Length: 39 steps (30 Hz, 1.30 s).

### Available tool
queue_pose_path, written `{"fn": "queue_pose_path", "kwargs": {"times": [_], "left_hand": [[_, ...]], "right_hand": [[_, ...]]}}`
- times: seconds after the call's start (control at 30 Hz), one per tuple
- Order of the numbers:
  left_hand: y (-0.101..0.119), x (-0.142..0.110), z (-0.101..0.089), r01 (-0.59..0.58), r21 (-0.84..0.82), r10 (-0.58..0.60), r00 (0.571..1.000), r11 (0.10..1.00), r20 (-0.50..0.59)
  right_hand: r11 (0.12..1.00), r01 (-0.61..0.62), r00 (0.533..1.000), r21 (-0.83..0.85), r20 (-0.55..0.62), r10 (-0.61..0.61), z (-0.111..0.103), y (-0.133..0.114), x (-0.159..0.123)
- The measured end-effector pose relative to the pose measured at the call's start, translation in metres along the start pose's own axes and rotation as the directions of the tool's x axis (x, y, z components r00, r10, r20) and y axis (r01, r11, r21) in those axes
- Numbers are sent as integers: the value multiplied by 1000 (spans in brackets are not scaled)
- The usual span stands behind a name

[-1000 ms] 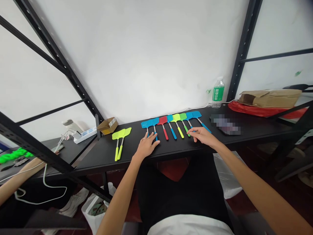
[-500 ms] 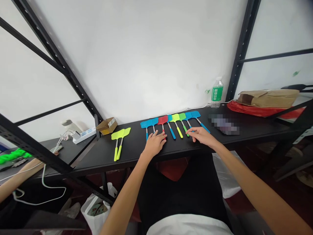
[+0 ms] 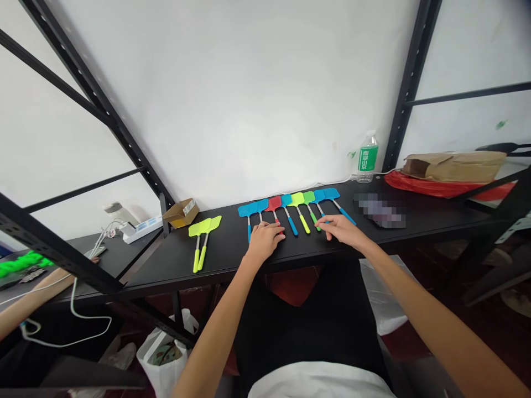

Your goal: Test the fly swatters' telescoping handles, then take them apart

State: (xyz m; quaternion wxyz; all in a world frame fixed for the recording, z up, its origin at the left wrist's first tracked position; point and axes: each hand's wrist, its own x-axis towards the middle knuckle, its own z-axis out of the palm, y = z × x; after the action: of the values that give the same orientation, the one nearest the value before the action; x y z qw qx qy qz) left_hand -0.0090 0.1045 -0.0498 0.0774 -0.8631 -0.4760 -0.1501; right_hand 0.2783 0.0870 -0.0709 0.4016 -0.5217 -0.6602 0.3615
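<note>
Blurred pixels are masking a flat dark thing (image 3: pixel 384 210) over on the right, so its details are staying unreadable, and at the far left a co-worker's forearm (image 3: pixel 45 290) is running out of the picture, with a rack post (image 3: pixel 83 262) crossing in front of it. Along the black table (image 3: pixel 166 265), a row of swatters is lying with heads overlapping, and the left hand (image 3: pixel 265 240) is covering the handle of the second blue swatter (image 3: pixel 261 205). That hand is curving palm-down, half open, its fingertips reaching the handle of the red swatter (image 3: pixel 274 203); whether they are gripping or merely touching, I cannot tell. Across the row, the right hand (image 3: pixel 341 229) is bending its fingers in, thumb and forefinger coming nearly together beside the handle end of the green swatter (image 3: pixel 309 197); contact there is proving too small to judge. Behind those fingers, a blue handle is partly hiding. Well apart, two yellow swatters (image 3: pixel 201 227) are lying side by side at the left.
</note>
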Motion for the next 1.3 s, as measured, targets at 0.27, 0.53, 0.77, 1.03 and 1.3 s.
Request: {"fn": "queue_pose_path", "kwargs": {"times": [0.27,0.53,0.77,1.03,1.3], "left_hand": [[3,-1,-1,-4,20,4,1000,1000,7],[-54,-29,-40,180,111,-167,979,977,-115],[-153,-81,-66,668,186,-662,743,721,-99],[-174,-103,-61,787,107,-792,609,608,22],[-181,-102,-60,822,101,-827,562,561,19]], "right_hand": [[1000,15,1000,7,4,-15,0,-1,-1],[1000,9,1000,-25,10,-8,0,5,1],[1000,-4,1000,-24,9,4,1,3,0],[1000,9,1000,-17,-8,-9,2,-1,-3],[999,11,1000,-32,-3,-11,2,3,-2]]}}
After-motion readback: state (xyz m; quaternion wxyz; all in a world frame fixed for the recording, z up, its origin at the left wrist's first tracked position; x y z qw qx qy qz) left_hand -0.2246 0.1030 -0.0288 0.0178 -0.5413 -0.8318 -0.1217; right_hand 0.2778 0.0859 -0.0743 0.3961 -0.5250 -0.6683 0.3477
